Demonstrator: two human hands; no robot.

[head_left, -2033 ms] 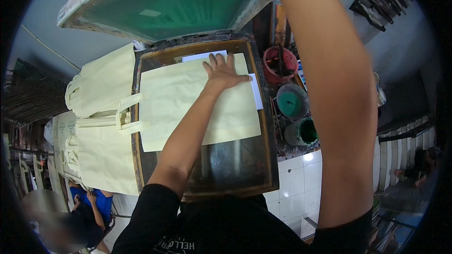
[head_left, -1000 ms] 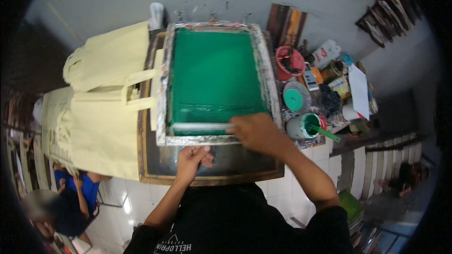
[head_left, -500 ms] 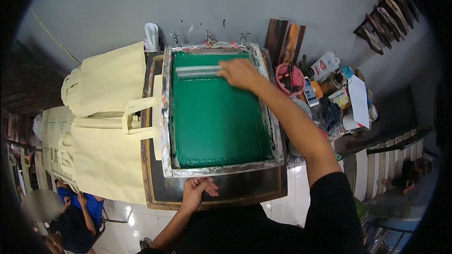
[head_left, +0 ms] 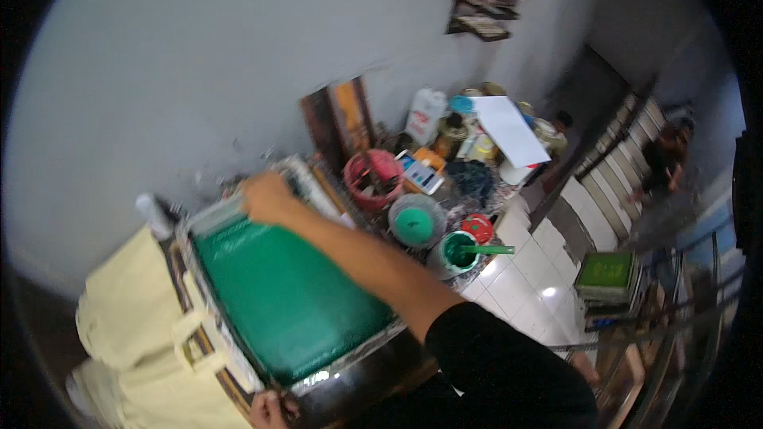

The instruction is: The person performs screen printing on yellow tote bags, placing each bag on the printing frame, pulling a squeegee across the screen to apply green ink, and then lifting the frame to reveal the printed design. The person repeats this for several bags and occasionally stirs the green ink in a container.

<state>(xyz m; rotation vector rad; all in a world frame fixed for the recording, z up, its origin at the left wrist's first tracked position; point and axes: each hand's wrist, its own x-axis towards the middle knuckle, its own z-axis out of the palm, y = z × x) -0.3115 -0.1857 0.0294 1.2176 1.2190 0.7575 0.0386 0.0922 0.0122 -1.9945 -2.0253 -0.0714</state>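
Note:
A screen-printing frame (head_left: 208, 292) with a pale, ink-stained rim holds a sheet of wet green ink. At its far end lies a pale squeegee (head_left: 218, 216), and my right hand (head_left: 267, 195) is closed round its right part. My right arm crosses over the frame's right side and hides some of it. By the frame's near left corner, my left hand (head_left: 270, 410) has its fingers curled. Blur hides whether those fingers grip the rim. Cream cloth bags (head_left: 119, 286) with handles lie left of the frame.
On the right-hand table are a pink basin (head_left: 373, 179), a phone (head_left: 420, 172), a tub of green ink (head_left: 415, 224), and a pot (head_left: 455, 254) with a green-handled tool. A white sheet (head_left: 509, 130) covers other containers. A stack with a green top (head_left: 606, 269) stands farther right. People show behind.
My view has swung right, bringing the ink pots into sight. The squeegee in my right hand has moved to the frame's far end. My left hand is now by the near left corner.

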